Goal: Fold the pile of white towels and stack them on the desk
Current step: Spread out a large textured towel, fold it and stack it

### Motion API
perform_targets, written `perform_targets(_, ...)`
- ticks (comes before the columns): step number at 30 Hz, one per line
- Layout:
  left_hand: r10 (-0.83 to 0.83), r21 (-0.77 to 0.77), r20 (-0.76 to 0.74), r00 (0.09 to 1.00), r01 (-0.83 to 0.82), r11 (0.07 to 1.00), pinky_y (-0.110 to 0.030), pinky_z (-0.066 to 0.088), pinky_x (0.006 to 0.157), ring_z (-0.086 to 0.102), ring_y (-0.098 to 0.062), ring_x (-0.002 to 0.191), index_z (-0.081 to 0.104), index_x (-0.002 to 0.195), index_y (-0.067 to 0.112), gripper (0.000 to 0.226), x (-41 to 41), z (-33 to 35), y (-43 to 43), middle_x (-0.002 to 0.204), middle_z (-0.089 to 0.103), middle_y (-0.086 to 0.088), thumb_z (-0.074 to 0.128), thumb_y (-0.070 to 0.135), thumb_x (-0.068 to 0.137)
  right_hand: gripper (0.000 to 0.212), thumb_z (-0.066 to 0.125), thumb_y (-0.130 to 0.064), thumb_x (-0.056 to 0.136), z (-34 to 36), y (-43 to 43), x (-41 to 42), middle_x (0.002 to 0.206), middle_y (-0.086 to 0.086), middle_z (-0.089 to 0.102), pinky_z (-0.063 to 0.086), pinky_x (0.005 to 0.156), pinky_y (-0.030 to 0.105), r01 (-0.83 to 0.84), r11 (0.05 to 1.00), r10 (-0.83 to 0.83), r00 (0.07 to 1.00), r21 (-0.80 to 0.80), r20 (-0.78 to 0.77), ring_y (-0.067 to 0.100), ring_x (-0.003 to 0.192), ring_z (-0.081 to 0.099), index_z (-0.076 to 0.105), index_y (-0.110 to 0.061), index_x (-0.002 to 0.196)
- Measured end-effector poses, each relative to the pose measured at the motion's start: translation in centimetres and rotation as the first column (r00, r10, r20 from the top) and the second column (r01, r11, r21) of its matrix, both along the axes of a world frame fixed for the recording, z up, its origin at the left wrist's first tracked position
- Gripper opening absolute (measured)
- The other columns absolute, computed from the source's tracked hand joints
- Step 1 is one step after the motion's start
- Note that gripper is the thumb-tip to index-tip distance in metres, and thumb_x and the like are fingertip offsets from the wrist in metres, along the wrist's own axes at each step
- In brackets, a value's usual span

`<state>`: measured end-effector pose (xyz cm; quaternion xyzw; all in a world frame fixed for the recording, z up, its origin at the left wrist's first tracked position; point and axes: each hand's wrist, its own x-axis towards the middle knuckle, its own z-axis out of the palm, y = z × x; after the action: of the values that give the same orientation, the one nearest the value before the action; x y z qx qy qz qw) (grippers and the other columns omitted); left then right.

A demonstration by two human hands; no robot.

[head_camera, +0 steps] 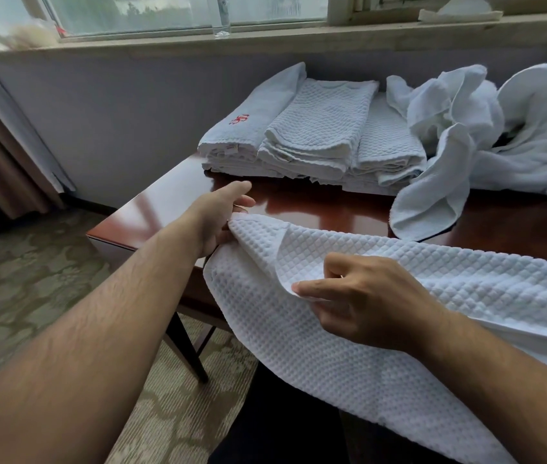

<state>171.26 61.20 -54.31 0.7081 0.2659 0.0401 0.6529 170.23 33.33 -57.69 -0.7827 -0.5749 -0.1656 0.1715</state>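
Left hand (223,216) grips the left corner of a waffle towel (332,370), fingers curled under the cloth. The right hand (369,299) pinches a fold near the towel's middle. The towel drapes over the near edge of the tabletop (165,202) and hangs toward the person. Farther back, three folded stacks (315,135) sit side by side. A loose pile (459,128) slumps at their right, touching them. A glass (221,18) stands on the sill (298,40).

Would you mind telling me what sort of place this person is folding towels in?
Probably a hotel room: folded white towels, one bearing a red embroidered logo, are stacked on a glossy wooden desk below a window, over patterned carpet.
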Motion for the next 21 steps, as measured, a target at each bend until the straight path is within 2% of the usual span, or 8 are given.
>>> perform_targets(3, 0.011, -0.035, -0.012, 1.0, -0.011, 0.999, -0.028, 0.056, 0.053, 0.067, -0.017, 0.055, 0.065, 0.095, 0.011, 0.035, 0.1, -0.2, 0.6, 0.075, 0.064, -0.006, 0.07, 0.044, 0.089, 0.024, 0.068, -0.038, 0.088, 0.0, 0.0, 0.1, 0.079, -0.009, 0.052, 0.031, 0.049, 0.023, 0.005, 1.0, -0.005, 1.0, -0.002, -0.001, 0.006, 0.059, 0.033, 0.073, -0.039, 0.112)
perform_targets(7, -0.002, 0.01, 0.045, 0.999, 0.001, 1.0, -0.023, 0.053, 0.057, 0.065, -0.016, 0.061, 0.069, 0.094, 0.013, 0.006, -0.9, -0.3, 2.2, 0.073, 0.064, -0.006, 0.072, 0.011, 0.089, 0.025, 0.062, -0.042, 0.089, 0.1, 0.0, 0.1, 0.078, -0.01, 0.051, 0.033, 0.048, 0.023, 0.009, 1.0, -0.009, 1.0, -0.005, -0.021, 0.005, 0.059, 0.036, 0.074, -0.04, 0.111)
perform_targets(10, -0.205, 0.021, 0.031, 0.978, 0.205, 0.979, -0.033, 0.058, 0.068, 0.07, -0.021, 0.074, 0.068, 0.114, 0.013, 0.034, -2.2, -0.6, 3.6, 0.079, 0.068, -0.007, 0.071, -0.004, 0.084, 0.031, 0.052, -0.05, 0.093, 0.3, 0.0, 0.0, 0.079, -0.014, 0.051, 0.038, 0.051, 0.022, 0.047, 0.999, -0.048, 0.992, -0.016, -0.113, 0.002, 0.059, 0.043, 0.074, -0.042, 0.113)
perform_targets(13, -0.322, 0.247, -0.002, 0.947, 0.313, 0.917, -0.021, 0.052, 0.074, 0.058, -0.01, 0.072, 0.068, 0.113, 0.018, 0.041, -3.1, -0.6, 3.3, 0.077, 0.055, 0.005, 0.071, -0.01, 0.082, 0.045, 0.035, -0.06, 0.095, 1.0, 0.3, 0.1, 0.082, -0.018, 0.053, 0.043, 0.061, 0.025, 0.133, 0.987, -0.153, 0.946, -0.088, -0.287, 0.0, 0.069, 0.052, 0.071, -0.046, 0.117)
perform_targets(15, -0.319, 0.483, -0.072, 0.945, 0.313, 0.818, -0.015, 0.049, 0.068, 0.057, -0.006, 0.073, 0.068, 0.111, 0.027, 0.043, -3.5, -0.2, 2.1, 0.089, 0.056, 0.009, 0.07, -0.005, 0.083, 0.049, 0.033, -0.06, 0.093, 1.4, 0.6, 0.4, 0.088, -0.019, 0.061, 0.047, 0.074, 0.027, 0.143, 0.981, -0.184, 0.89, -0.128, -0.418, 0.0, 0.083, 0.058, 0.072, -0.042, 0.117)
perform_targets(17, -0.29, 0.665, -0.122, 0.949, 0.295, 0.686, -0.013, 0.047, 0.068, 0.059, -0.004, 0.087, 0.066, 0.112, 0.037, 0.046, -3.8, 0.1, 0.8, 0.109, 0.057, 0.009, 0.066, -0.001, 0.085, 0.029, 0.047, -0.044, 0.096, 1.9, 0.8, 1.3, 0.084, -0.019, 0.069, 0.049, 0.076, 0.025, 0.162, 0.982, -0.187, 0.788, -0.096, -0.587, -0.001, 0.081, 0.063, 0.074, -0.037, 0.107)
perform_targets(19, -0.25, 0.763, -0.17, 0.953, 0.288, 0.579, -0.019, 0.047, 0.09, 0.052, -0.012, 0.113, 0.062, 0.118, 0.043, 0.053, -3.9, 0.1, -0.5, 0.129, 0.052, 0.006, 0.06, 0.001, 0.087, 0.018, 0.059, -0.023, 0.098, 2.3, 0.6, 2.1, 0.069, -0.01, 0.07, 0.047, 0.062, 0.018, 0.231, 0.972, -0.201, 0.716, -0.044, -0.668, 0.001, 0.06, 0.062, 0.068, -0.038, 0.094)
perform_targets(21, -0.18, 0.878, -0.222, 0.958, 0.277, 0.391, -0.04, 0.029, 0.113, 0.032, -0.02, 0.135, 0.057, 0.129, 0.044, 0.06, -4.3, 0.2, -1.9, 0.144, 0.043, 0.003, 0.054, 0.001, 0.087, 0.013, 0.068, -0.024, 0.093, 2.5, -0.1, 2.5, 0.07, -0.007, 0.069, 0.043, 0.058, 0.015, 0.371, 0.929, -0.305, 0.774, 0.008, -0.555, 0.002, 0.06, 0.06, 0.065, -0.036, 0.09)
